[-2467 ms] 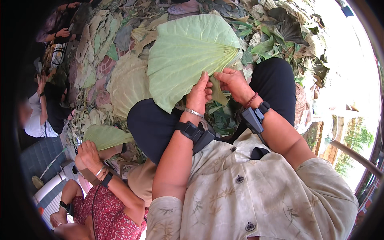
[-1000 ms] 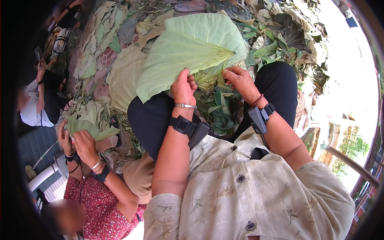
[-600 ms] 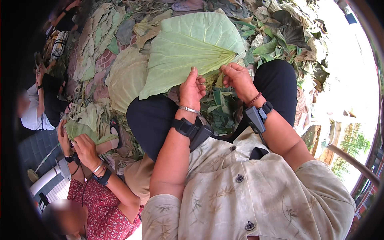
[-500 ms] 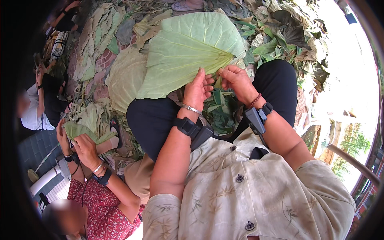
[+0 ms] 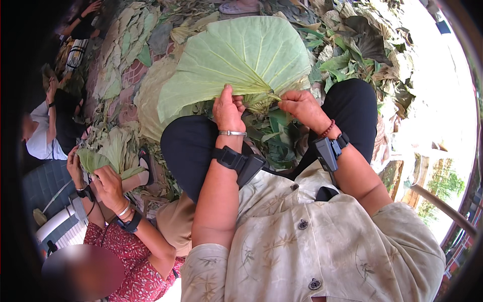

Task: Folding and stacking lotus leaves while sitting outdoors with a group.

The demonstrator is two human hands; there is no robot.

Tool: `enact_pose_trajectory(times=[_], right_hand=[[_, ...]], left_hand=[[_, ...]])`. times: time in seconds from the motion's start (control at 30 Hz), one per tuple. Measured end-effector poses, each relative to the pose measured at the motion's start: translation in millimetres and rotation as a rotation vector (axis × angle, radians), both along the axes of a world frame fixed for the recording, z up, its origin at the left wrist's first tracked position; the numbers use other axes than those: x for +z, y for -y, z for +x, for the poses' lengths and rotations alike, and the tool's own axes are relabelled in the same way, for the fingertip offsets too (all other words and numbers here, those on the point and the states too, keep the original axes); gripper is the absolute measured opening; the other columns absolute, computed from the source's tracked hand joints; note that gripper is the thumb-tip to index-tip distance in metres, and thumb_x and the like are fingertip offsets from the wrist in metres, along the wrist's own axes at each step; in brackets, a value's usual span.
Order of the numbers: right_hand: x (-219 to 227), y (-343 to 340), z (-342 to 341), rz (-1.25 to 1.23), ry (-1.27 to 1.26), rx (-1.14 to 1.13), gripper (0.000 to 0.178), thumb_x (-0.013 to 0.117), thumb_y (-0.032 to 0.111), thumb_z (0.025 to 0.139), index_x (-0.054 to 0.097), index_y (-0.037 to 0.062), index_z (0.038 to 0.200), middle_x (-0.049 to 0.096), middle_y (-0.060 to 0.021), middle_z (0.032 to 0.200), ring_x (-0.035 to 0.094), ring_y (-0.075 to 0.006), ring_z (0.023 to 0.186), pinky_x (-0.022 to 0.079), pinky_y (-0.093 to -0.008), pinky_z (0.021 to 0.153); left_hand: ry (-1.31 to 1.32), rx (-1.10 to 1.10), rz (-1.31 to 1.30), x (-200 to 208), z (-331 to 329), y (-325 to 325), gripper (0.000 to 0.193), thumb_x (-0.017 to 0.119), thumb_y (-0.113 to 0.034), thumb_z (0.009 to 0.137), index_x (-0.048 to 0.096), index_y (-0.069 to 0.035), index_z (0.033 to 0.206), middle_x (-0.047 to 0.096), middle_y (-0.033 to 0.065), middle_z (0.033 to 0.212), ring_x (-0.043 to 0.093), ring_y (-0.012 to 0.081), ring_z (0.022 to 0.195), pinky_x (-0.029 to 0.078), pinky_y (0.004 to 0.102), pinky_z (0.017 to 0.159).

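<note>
A large pale green lotus leaf [image 5: 241, 53], fan-shaped with ribs spreading from its stem end, is held up in front of my knees. My left hand [image 5: 229, 111] grips its near edge, thumb on top and fingers curled underneath. My right hand [image 5: 305, 111] is closed in a pinch on the small stem piece [image 5: 273, 95] where the ribs meet. Below that point, a crumpled yellowish fold of the leaf hangs between my hands. Exactly how my right fingertips meet the stem is partly hidden.
Dried and green leaves [image 5: 347, 63] lie heaped beyond my knees. Another flat, pale leaf [image 5: 153, 103] lies left of the held one, on reddish paving [image 5: 135, 73]. At lower left, a co-worker in a red patterned top [image 5: 146, 261] handles a leaf [image 5: 95, 160]. More people sit farther left.
My left hand has moved left along the leaf's edge and the leaf has spread wider. My right hand has shifted slightly right and down, pulling at the stem end.
</note>
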State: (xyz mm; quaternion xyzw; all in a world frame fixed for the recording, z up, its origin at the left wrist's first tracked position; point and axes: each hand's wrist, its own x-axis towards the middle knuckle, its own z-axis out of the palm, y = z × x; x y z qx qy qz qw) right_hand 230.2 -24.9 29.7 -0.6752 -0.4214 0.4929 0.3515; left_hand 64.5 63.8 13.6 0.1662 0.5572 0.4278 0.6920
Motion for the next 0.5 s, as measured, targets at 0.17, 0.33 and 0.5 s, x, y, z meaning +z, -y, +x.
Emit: enact_pose_trajectory(times=[0.17,0.33,0.5], right_hand=[[13,2,0,0.079,0.185,0.041,0.016,0.059,0.014,0.075,0.059,-0.0022,0.076,0.053,-0.0043,0.058,0.049,-0.0102,0.055,0.04,-0.026,0.052],[21,3,9,0.083,0.359,-0.016,0.016,0.06,0.016,0.071,0.061,0.0009,0.073,0.056,-0.0165,0.061,0.055,-0.0292,0.057,0.044,-0.0351,0.057],[28,4,12,0.127,0.489,-0.026,0.014,0.059,0.016,0.07,0.061,0.0024,0.071,0.056,-0.018,0.063,0.055,-0.0342,0.061,0.044,-0.0381,0.057]], left_hand=[[-0.008,0.04,0.043,-4,-4,-4,0.025,0.058,-0.029,0.082,0.049,-0.006,0.08,0.05,0.0022,0.063,0.041,0.0078,0.05,0.035,0.0211,0.044],[-0.012,0.05,0.068,-1,-1,-2,0.023,0.056,-0.028,0.085,0.046,-0.008,0.081,0.047,0.0018,0.066,0.04,0.0079,0.054,0.035,0.0209,0.046],[0.001,0.06,0.101,0,2,-1,0.023,0.056,-0.028,0.085,0.047,-0.008,0.082,0.048,0.001,0.065,0.039,0.0074,0.053,0.034,0.0208,0.045]])
